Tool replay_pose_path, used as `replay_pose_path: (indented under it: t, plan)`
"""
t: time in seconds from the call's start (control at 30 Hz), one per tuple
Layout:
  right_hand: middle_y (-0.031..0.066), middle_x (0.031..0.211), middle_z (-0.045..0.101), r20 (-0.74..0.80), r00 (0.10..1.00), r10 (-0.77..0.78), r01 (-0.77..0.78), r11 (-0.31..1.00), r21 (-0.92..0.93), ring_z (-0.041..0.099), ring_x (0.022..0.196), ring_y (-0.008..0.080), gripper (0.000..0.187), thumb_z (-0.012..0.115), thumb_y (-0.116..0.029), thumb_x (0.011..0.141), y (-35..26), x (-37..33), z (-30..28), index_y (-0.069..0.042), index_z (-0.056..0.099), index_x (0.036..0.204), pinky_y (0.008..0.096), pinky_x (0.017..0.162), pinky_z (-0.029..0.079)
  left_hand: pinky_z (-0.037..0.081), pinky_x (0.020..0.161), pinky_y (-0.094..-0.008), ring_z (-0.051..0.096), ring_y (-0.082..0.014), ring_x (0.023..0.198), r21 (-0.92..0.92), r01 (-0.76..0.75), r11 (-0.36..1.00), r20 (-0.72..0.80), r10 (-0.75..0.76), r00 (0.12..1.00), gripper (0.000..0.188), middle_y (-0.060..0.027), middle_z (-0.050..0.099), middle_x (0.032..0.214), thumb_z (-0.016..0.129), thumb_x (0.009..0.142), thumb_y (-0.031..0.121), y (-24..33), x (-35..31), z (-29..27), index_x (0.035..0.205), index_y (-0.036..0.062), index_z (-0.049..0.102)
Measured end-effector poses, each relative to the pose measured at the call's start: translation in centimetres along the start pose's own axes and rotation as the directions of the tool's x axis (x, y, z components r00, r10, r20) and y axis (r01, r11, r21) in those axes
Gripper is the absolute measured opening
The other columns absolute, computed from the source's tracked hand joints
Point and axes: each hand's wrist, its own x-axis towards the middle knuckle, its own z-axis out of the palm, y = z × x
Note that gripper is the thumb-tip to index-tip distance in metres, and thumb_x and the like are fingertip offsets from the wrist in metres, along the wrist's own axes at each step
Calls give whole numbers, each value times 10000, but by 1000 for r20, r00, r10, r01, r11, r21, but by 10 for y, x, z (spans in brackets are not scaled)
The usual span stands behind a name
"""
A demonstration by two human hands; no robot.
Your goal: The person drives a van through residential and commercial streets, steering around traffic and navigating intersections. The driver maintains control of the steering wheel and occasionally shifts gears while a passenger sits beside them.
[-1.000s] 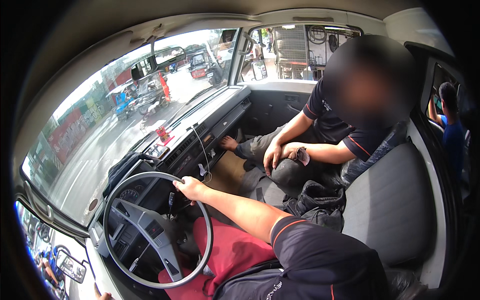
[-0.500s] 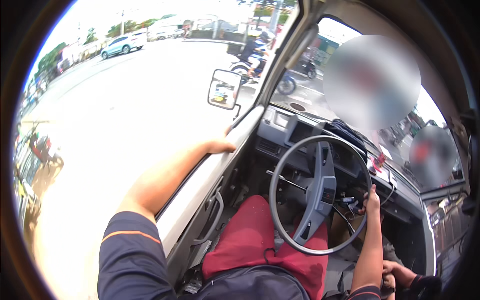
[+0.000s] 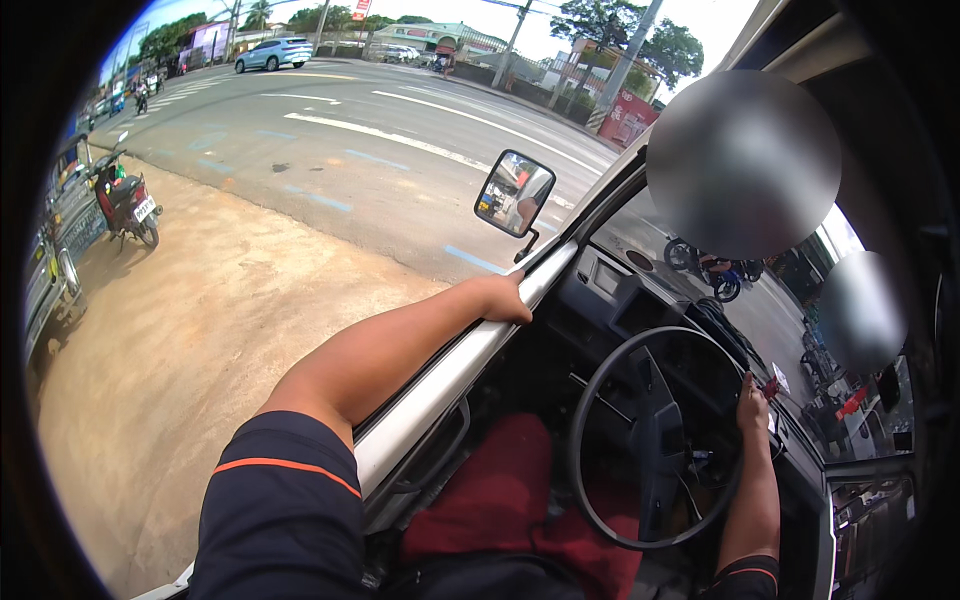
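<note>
I sit in the driver's seat of a vehicle. My left hand [image 3: 503, 297] rests on the top of the white door frame [image 3: 445, 380], fingers curled over its edge, with my forearm stretched along the open window. My right hand [image 3: 753, 405] grips the right side of the dark steering wheel [image 3: 640, 440]. Red cloth [image 3: 500, 490] covers my lap below the wheel. A black side mirror [image 3: 514, 193] stands just ahead of my left hand.
Outside on the left lie a dirt shoulder [image 3: 190, 330] and a paved road [image 3: 380, 130] with a light blue car [image 3: 274, 52] far off. A motorcycle [image 3: 127, 205] is parked at the left. The dark dashboard [image 3: 620, 290] lies ahead; another motorcycle [image 3: 705, 270] shows through the windshield.
My view has swung from the passenger side to the driver's open window. My left arm now lies along the door frame. My right hand stays on the wheel.
</note>
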Motion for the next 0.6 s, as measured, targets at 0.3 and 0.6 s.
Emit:
replay_pose_path:
  t: [0.3,0.6]
  plan:
    - [181,927,758,157,597,-787,794,607,19,725,962,336,651,358,-623,1048,-287,-135,-16,-85,721,993,497,1037,439,469,1098,-423,559,-433,1320,61,51,997,-58,-47,997,1097,-338,533,1447,721,750,459,15,-18,5,1612,-15,236]
    - [215,1718,124,218,755,-619,636,772,-10,7,1595,434,965,509,-758,905,53,-283,-33,-227,229,1660,603,1267,26,565,728,-350,680,-258,840,-320,-169,932,-52,161,986,1023,-226,661,1196,621,644,120,11,24,22,1594,-38,277]
